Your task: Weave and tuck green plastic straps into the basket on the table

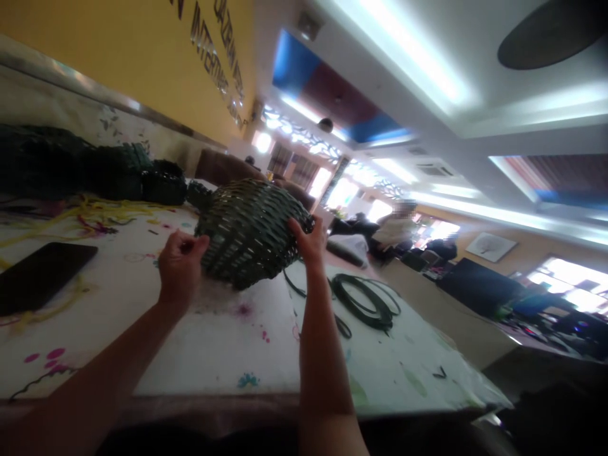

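Observation:
A dark green woven basket (251, 231) is tilted on its side above the table, in front of me. My right hand (311, 242) grips its right end, with the thumb on the woven wall and the other fingers around the far edge. Beside its left end, my left hand (183, 263) is closed with curled fingers, the thumb at the basket's edge. Whatever those fingers pinch is too small or hidden to make out. The weave has narrow gaps that let light through.
A coil of dark green strip (363, 301) lies right of the basket on the patterned tablecloth (213, 361). At left are a black tablet-like slab (45, 275), yellow strands (109, 208) and more dark woven pieces (118, 171). People sit farther back on the right.

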`<act>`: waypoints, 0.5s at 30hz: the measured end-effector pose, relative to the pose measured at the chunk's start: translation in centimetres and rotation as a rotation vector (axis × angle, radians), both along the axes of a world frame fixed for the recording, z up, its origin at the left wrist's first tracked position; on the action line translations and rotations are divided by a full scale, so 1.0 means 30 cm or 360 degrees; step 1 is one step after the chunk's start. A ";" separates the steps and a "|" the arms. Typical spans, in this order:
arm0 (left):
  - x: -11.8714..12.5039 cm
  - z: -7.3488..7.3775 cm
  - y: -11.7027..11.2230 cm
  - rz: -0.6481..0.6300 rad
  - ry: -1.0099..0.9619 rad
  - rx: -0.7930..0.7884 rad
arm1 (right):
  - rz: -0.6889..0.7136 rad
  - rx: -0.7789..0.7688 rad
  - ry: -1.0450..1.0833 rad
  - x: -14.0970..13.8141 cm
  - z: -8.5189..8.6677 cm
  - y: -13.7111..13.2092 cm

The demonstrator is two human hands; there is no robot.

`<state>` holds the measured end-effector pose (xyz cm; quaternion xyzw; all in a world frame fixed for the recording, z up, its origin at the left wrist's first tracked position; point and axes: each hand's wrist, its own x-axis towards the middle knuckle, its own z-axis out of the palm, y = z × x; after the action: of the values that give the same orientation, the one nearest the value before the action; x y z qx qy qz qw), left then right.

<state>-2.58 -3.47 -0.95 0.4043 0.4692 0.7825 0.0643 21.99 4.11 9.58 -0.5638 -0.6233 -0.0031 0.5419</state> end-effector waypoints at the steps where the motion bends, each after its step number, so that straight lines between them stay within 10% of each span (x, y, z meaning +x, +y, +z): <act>1: 0.004 0.002 -0.006 -0.0024 -0.0028 -0.0013 | -0.0004 0.0004 0.0006 0.004 -0.004 0.000; 10: 0.032 0.057 -0.073 -0.0217 -0.0070 0.0017 | 0.0015 0.0032 0.0131 0.032 -0.028 0.005; 15: 0.018 0.007 -0.055 -0.0103 0.0314 0.0083 | 0.0032 0.0040 0.0181 0.042 -0.046 0.013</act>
<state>-2.04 -5.12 -0.73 0.4959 0.4394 0.7483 0.0326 23.24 4.50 8.21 -0.5498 -0.5971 0.0266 0.5835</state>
